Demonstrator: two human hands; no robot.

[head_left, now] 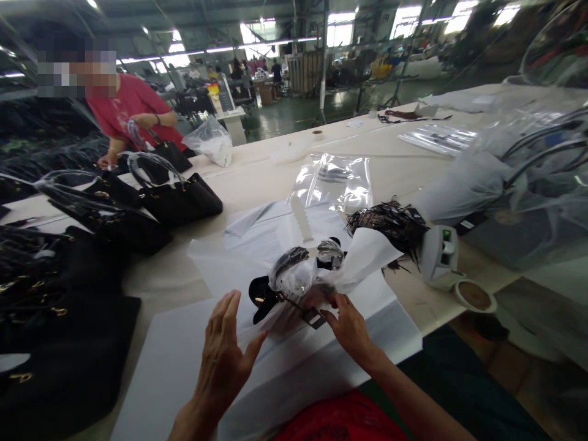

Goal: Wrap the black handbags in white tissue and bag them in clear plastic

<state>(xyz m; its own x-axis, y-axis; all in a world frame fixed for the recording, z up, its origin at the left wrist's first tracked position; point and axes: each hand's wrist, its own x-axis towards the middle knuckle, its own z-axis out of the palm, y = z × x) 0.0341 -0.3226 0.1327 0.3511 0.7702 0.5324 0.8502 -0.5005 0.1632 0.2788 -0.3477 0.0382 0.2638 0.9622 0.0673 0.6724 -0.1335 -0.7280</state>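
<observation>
A black handbag [261, 300] with gold hardware lies in front of me, partly wrapped in thin white tissue paper [367, 260]. Clear plastic film covers its handles [290, 262]. From it hangs a dark hang tag [314, 318] with a white label. My left hand [224, 346] is open at the bag's near left side, fingers stretched and thumb apart. On the other side, the curled fingers of my right hand [351, 327] meet the bag's wrapping close to the tag. What lies between that thumb and fingers is hard to make out.
More black handbags [179, 199] crowd the left, where a co-worker in a red shirt [142, 104] handles one. Beyond the paper lie clear plastic bags [337, 180] and a pile of dark tags [388, 223]. At right stand a white scanner-like device [440, 254], a tape roll [475, 296] and plastic-covered bags [500, 233].
</observation>
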